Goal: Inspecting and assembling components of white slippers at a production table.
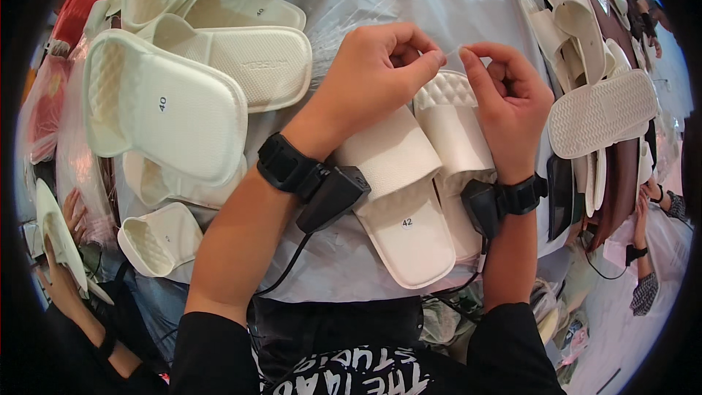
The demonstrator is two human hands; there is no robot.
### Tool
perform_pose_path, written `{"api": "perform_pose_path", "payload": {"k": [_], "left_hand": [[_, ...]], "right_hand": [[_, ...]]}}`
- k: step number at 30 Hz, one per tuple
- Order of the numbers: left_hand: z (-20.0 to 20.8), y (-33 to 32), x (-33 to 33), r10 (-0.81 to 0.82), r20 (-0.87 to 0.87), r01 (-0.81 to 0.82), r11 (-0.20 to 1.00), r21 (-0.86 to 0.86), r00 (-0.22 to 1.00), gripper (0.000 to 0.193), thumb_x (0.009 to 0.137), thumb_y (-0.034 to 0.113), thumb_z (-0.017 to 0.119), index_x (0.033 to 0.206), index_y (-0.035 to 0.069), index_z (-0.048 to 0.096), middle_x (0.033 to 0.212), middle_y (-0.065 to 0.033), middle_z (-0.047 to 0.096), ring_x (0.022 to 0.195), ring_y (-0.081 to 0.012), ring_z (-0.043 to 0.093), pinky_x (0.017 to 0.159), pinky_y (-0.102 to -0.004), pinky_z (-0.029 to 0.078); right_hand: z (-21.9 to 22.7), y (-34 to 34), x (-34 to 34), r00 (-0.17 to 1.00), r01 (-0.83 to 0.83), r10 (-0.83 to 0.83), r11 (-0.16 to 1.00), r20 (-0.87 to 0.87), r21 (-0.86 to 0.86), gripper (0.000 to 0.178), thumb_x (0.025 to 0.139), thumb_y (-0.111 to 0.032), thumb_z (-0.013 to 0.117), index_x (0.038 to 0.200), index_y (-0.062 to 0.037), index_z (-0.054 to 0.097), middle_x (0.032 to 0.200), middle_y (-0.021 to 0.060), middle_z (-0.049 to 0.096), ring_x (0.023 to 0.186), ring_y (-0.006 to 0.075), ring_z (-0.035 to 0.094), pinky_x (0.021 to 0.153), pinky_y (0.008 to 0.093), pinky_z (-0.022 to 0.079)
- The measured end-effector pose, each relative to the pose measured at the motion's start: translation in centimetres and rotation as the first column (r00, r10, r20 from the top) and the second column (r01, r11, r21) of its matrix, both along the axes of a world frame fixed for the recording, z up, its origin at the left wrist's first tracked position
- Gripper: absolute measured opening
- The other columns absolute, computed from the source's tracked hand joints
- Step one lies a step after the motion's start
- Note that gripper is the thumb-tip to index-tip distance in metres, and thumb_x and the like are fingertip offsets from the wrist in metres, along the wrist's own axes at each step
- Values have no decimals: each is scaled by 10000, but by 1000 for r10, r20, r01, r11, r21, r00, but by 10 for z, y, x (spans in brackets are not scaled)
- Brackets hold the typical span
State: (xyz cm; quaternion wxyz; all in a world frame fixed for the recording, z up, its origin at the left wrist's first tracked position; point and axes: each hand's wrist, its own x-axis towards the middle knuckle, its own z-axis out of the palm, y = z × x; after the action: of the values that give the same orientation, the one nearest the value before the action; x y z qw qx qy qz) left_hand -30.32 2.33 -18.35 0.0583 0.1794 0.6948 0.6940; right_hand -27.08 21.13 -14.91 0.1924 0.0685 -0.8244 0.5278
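Note:
Just above a pair of off-white slide sandals, my left hand (373, 73) and my right hand (512, 99) are raised close together. Thumb and forefinger are pinched on each, and a faint clear glint shows between the fingertips, too fine to make out. Below them lies one slide sandal (408, 230), with a small round size sticker on its footbed. Partly under my right wrist is the other slide sandal (457, 135), its quilted footbed showing past the strap. Black bands with small black devices and cables are strapped round both wrists.
Several off-white slides (183, 113) are heaped on the left, a smaller slide (162, 238) near the front edge. More slides (603, 113) are stacked at the right. Grey plastic sheeting (461, 4) covers the table. Another person's hand (62, 271) holds a sandal at the far left.

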Motion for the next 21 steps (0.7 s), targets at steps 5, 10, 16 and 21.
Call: {"api": "perform_pose_path", "payload": {"k": [5,10,16,21], "left_hand": [[10,-3,5,-30,43,33,997,-63,999,149,973,144,701,984,-4,708,850,27,682,751,-15,585,655,-196,470],[5,-1,6,-23,20,25,998,-54,1000,135,972,126,689,972,-8,700,848,28,675,750,-17,582,657,-198,470],[3,-1,6,-39,35,40,999,-26,999,132,974,116,691,977,-16,695,862,22,680,768,-21,583,677,-202,474],[4,0,6,-34,11,34,999,-33,999,127,979,108,684,980,-19,692,864,19,681,768,-24,584,682,-203,476]], "right_hand": [[3,1,4,1000,-17,18,998,-3,67,76,859,-2,772,919,-6,725,605,-78,436,569,9,347,511,222,259],[6,2,5,995,-58,76,970,-68,236,73,836,11,768,890,-9,723,584,-47,443,551,25,364,498,232,278],[4,-1,5,993,-88,104,966,-54,243,72,836,20,759,889,-10,720,582,-44,449,542,31,363,495,233,286],[2,2,4,991,-111,126,966,-48,235,76,840,28,754,898,-8,719,583,-39,448,540,33,362,494,232,290]]}}
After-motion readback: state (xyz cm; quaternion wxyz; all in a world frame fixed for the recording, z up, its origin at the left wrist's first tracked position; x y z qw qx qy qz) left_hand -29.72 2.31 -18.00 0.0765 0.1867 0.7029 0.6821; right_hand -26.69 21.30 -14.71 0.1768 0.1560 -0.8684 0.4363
